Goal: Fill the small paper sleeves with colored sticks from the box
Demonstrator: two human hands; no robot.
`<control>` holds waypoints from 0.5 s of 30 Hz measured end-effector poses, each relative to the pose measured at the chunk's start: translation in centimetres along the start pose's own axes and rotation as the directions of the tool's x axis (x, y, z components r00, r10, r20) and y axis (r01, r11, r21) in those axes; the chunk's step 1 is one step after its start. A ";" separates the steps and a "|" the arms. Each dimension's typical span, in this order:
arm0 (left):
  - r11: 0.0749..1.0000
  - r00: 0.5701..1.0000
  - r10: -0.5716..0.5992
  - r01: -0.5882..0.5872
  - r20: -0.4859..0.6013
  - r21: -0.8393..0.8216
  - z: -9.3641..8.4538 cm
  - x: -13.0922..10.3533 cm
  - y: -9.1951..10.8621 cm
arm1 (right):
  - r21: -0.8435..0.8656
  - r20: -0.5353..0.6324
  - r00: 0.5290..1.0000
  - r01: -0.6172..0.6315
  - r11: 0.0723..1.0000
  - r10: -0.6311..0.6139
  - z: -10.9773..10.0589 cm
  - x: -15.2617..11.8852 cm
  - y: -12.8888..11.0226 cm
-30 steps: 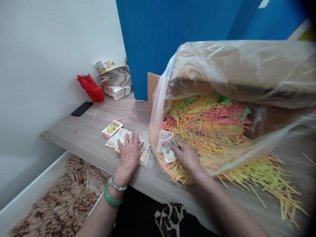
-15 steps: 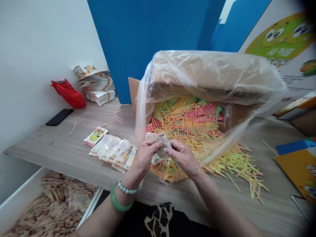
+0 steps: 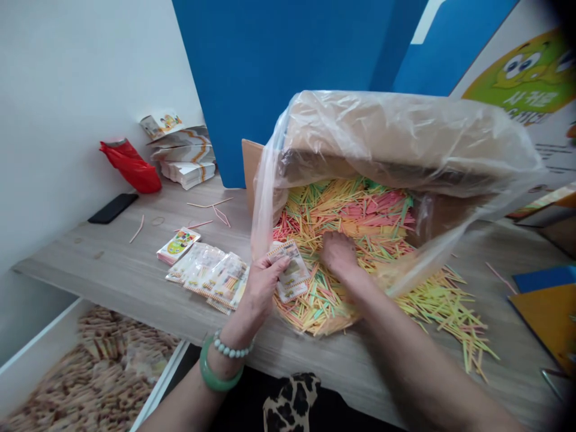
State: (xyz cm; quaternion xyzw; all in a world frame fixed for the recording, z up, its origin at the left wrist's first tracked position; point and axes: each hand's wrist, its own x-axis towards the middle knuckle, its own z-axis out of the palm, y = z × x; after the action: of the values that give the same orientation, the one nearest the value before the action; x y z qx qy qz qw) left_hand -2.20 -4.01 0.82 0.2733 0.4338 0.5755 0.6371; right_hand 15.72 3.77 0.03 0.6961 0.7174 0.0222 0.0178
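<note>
My left hand (image 3: 264, 281) pinches small printed packets (image 3: 292, 270) by their left edge, over the near left part of the straw pile. My right hand (image 3: 339, 255) reaches into the pile of colored straws (image 3: 373, 207), its fingers bent down among them and partly hidden, so what they hold cannot be made out. The straws lie in a box lined with a clear plastic bag (image 3: 405, 126) and spill out at its near right. Left of my left hand, a row of filled clear packets (image 3: 211, 276) overlaps beside a stack of printed cards (image 3: 179, 245).
On the table (image 3: 112, 258) stand a red pouch (image 3: 130, 167), a black phone-like object (image 3: 112, 208) and stacked folded cartons (image 3: 186, 162). An open drawer (image 3: 103, 372) full of small items is at lower left. An orange-and-blue carton (image 3: 544, 306) lies at right.
My right hand has let go of the packets and moved forward into the straws. My left hand still holds the packets, now more fully visible. The view has shifted slightly.
</note>
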 end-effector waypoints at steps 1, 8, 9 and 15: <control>1.000 1.000 0.004 -0.004 0.006 -0.001 -0.2 0.1 0.0 | -0.004 0.001 1.000 -0.007 1.000 0.007 0.1 0.2 -0.1; 1.000 1.000 -0.004 0.004 0.029 -0.002 -0.4 -0.1 0.0 | 0.087 0.163 0.985 -0.062 0.994 0.048 -0.1 1.6 0.6; 1.000 0.999 -0.013 0.013 0.031 -0.001 -0.4 -0.2 0.1 | 0.098 0.173 0.983 -0.079 0.992 0.061 -0.1 1.8 0.9; 1.000 0.998 -0.020 0.021 0.058 -0.017 -0.5 -0.3 0.5 | 0.482 -0.007 0.989 -0.128 0.867 0.150 0.5 2.0 3.6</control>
State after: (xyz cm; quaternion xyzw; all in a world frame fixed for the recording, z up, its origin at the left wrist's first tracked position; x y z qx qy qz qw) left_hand -2.85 -4.29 1.09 0.2798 0.4130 0.5644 0.6577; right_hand 19.26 5.89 -0.24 0.7277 0.6489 -0.1397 -0.1729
